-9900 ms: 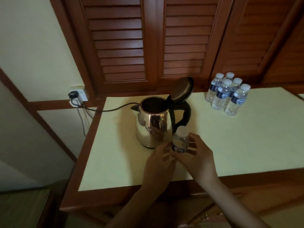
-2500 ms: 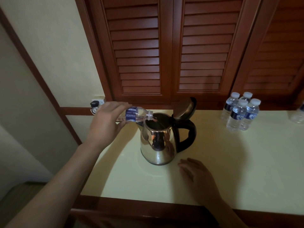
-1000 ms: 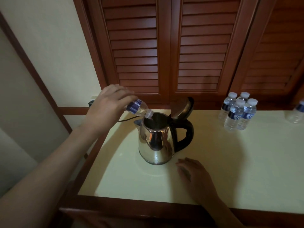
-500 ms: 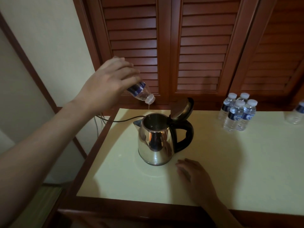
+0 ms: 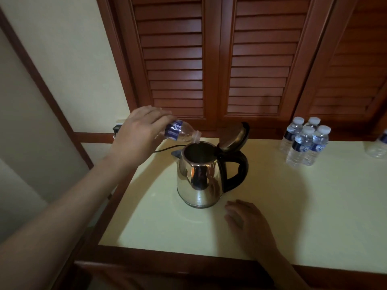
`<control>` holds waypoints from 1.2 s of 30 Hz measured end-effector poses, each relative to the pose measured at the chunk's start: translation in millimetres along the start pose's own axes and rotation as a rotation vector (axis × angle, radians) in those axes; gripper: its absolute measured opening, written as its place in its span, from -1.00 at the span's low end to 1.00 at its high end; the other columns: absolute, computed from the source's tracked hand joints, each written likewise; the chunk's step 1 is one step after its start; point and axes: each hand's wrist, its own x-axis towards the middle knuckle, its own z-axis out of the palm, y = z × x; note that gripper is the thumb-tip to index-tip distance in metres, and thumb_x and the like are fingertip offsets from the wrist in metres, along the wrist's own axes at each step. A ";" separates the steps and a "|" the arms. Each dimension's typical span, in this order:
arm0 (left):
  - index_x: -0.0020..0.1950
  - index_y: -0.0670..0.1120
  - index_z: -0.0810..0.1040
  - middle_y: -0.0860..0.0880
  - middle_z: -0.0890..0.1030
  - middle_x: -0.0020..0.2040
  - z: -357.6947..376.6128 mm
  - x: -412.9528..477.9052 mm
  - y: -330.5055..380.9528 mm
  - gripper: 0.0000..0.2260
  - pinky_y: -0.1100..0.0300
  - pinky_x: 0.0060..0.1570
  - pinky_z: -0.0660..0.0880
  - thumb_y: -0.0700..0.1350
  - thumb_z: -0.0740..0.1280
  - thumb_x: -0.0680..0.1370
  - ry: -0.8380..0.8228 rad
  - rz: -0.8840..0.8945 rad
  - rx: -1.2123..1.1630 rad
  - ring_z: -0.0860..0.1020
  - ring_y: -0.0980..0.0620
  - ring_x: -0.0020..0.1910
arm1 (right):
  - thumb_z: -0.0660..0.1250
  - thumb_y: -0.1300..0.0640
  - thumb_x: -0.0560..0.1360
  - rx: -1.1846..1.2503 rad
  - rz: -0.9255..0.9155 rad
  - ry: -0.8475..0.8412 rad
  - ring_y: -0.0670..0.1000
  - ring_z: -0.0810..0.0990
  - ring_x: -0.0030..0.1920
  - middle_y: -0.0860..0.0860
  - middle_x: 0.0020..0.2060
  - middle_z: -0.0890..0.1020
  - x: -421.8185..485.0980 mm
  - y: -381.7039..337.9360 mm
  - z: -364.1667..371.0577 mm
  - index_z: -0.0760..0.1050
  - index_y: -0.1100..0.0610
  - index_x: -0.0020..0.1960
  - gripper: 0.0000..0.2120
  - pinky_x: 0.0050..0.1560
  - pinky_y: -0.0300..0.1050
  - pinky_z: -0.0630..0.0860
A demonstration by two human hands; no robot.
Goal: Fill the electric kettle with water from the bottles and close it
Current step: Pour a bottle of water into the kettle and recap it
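A shiny steel kettle (image 5: pixel 199 178) with a black handle stands on the cream tabletop (image 5: pixel 293 216), its lid (image 5: pixel 234 136) flipped up and open. My left hand (image 5: pixel 140 132) grips a small uncapped water bottle (image 5: pixel 181 132) with a blue label, tilted neck-down, its mouth just over the kettle's opening. The bottle looks nearly drained. My right hand (image 5: pixel 245 218) rests flat on the table in front of the kettle, fingers apart, holding nothing.
Several sealed water bottles (image 5: pixel 303 141) stand grouped at the back right, and another bottle (image 5: pixel 379 147) shows at the right edge. The kettle's black cord (image 5: pixel 167 147) runs left to a wall plug (image 5: pixel 117 129). Louvred wooden doors (image 5: pixel 209 59) rise behind the table.
My left hand has lowered the tilted bottle from high above the kettle back down so its mouth sits at the opening. My right hand has stayed flat on the table.
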 end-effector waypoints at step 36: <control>0.37 0.08 0.46 0.34 0.60 0.20 71.6 -162.8 111.7 -0.57 0.45 0.11 0.48 0.00 0.48 0.53 0.051 -0.901 -1.044 0.57 0.30 0.20 | 0.41 0.02 0.52 0.216 -0.250 -0.085 -0.17 0.61 -0.03 -0.08 0.03 0.68 79.0 -164.2 -39.6 0.58 0.03 0.27 -0.67 0.02 -0.26 0.54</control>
